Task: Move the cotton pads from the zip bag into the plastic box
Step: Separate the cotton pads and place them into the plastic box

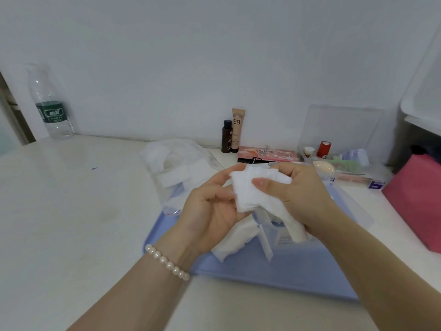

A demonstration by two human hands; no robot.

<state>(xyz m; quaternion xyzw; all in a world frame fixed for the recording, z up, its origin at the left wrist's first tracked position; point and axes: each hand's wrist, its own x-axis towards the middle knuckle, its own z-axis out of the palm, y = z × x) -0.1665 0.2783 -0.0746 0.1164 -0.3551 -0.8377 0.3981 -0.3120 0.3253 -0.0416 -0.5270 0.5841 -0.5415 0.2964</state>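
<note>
Both hands have the stack of cotton pads (250,192) pinched between them above the blue tray (298,271), left hand (210,211) gripping its left edge, right hand (298,194) clamping the top with the thumb. The stack's long side runs roughly up-down, tilted a bit. The zip bag (179,168) lies behind with more pads in it, and the plastic box (281,235) sits under the hands.

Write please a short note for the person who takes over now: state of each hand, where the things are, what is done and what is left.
Left hand: fingers curled round a stack of cotton pads.
Right hand: pinches the same stack, thumb on top.
Stack is held above the plastic box, which stands on the blue tray.
Zip bag lies behind the tray, more pads visible inside.
A few loose pads lie on the tray beside the box.
Done: one stack is out of the bag.
Left: put this stack into the box, then the loose pads and those in the bag.
</note>
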